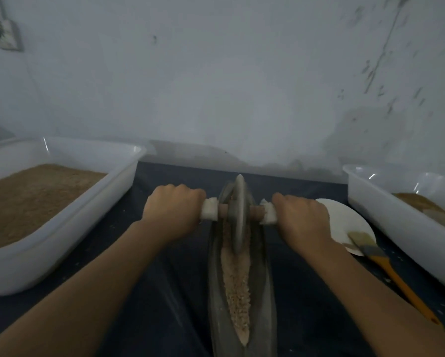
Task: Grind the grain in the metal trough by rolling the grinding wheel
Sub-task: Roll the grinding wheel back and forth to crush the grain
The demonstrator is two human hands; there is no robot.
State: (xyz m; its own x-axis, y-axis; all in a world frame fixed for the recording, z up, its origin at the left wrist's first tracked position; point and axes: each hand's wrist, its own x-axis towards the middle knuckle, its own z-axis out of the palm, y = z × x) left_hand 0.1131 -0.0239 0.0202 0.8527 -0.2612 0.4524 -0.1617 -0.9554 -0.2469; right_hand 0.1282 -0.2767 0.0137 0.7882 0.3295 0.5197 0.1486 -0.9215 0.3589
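A long, narrow metal trough (216,300) runs away from me down the middle of the dark table. A strip of pale crushed grain (238,287) lies along its groove. The grey grinding wheel (239,215) stands upright in the far part of the trough, on a wooden axle with white cloth-wrapped ends. My left hand (173,210) is closed around the left handle end. My right hand (300,219) is closed around the right one. Both forearms reach forward on either side of the trough.
A large white plastic tub (69,228) with brown grain sits on the left. A second white tub (407,222) with some brown material sits on the right. A white paper plate (345,220) and a yellow-handled brush (386,264) lie beside my right arm. A grey wall stands close behind.
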